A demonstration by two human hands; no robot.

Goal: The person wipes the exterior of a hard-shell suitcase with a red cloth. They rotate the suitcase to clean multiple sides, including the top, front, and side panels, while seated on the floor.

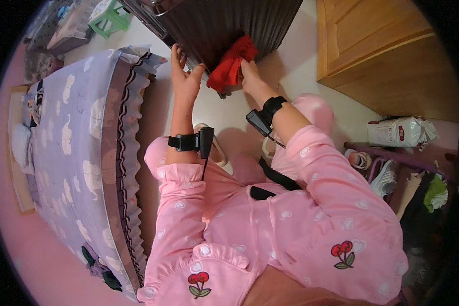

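A dark, ribbed hard-shell suitcase [204, 33] stands upright on the floor in front of me. My right hand [251, 77] is closed on a red cloth [232, 65], which is bunched against the lower part of the suitcase's ribbed face. Close to the suitcase's left edge is my left hand [186, 79], its fingers stretched up and the thumb apart. It holds nothing; whether the fingertips touch the case I cannot tell. Each of my forearms wears a black strap with a small box.
To the left is a bed [71, 137] with a purple patterned cover. A wooden cabinet [380, 56] stands at the right. Below it are a white package [399, 131] and a rack with shoes [384, 178]. A green stool [109, 19] is at the far left.
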